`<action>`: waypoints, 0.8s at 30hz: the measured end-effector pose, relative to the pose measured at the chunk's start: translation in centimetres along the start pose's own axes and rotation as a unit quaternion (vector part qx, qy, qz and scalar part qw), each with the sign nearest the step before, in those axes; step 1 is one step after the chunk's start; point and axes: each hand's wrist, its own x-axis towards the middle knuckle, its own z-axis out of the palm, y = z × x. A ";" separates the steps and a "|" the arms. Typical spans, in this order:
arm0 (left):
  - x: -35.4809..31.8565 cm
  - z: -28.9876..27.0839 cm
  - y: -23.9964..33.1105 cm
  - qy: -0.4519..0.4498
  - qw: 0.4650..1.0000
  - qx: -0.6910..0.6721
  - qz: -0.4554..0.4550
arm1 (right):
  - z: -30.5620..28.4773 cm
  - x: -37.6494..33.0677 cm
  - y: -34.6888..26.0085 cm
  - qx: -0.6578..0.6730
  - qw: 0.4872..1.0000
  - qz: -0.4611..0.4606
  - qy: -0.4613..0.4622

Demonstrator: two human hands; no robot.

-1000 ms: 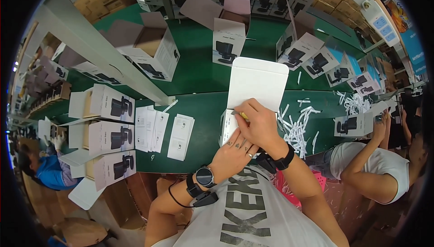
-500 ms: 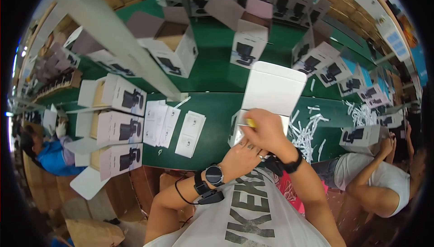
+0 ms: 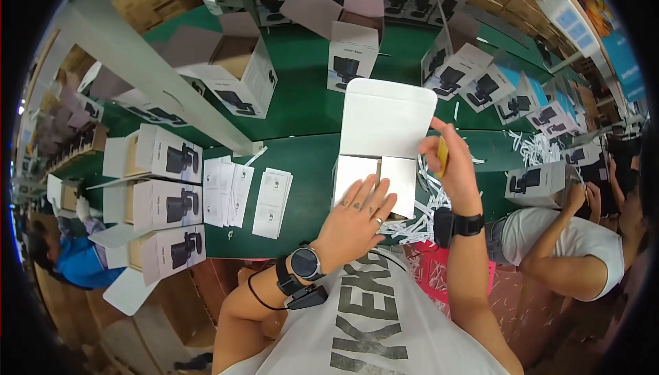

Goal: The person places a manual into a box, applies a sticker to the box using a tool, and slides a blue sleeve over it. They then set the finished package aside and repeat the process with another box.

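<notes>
Green worktable (image 3: pixel 309 110) spans the view, curved by the lens, loaded with cartons. A pale shelf beam (image 3: pixel 158 80) crosses it diagonally at upper left.

Rows of white product boxes (image 3: pixel 168 203) printed with a dark device stand along the left edge, stacked three deep toward the person; more of the same kind line the far side and the right.

One open brown-lined carton (image 3: pixel 233 59) sits at upper left, flaps up.

Directly in front of the person: a white box (image 3: pixel 384 134), lid flap raised upright toward the far side, two inner flaps folded down flat across the opening.

Left hand (image 3: pixel 353 220) lies flat, fingers spread wide, palm down on the near left inner flap, pressing it. Holds nothing. Ring on one finger, round watch (image 3: pixel 305 263) on the wrist.

Right hand (image 3: pixel 449 162) is lifted just beside the box's right edge, fingers pinched narrow on a small yellow object (image 3: pixel 443 155); what it is, cannot tell, mostly hidden by the fingers. Black band on that wrist.

White paper leaflets (image 3: pixel 247 193) lie in a few fanned piles left of the box, apart from it.

Shredded white paper strips (image 3: pixel 425 203) are scattered at the box's right, under the right forearm.

Another person in a white shirt (image 3: pixel 570 244) works at the right edge, hands on a box there.
</notes>
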 end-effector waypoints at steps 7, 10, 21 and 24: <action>-1.3 -0.2 -3.2 0.029 0.952 -0.299 -0.057 | -2.9 -9.0 3.9 -0.145 0.973 -0.074 -0.165; -2.3 1.3 -3.0 0.162 0.932 -0.318 -0.054 | -1.5 -10.2 6.0 -0.221 0.960 -0.146 -0.088; -3.3 0.8 -4.0 0.074 0.820 -0.533 -0.196 | 1.6 -7.5 -2.1 -0.361 0.837 -0.378 -0.163; -3.5 1.1 -4.8 0.061 0.824 -0.538 -0.166 | 5.1 -4.7 -2.6 -0.358 0.777 -0.459 -0.242</action>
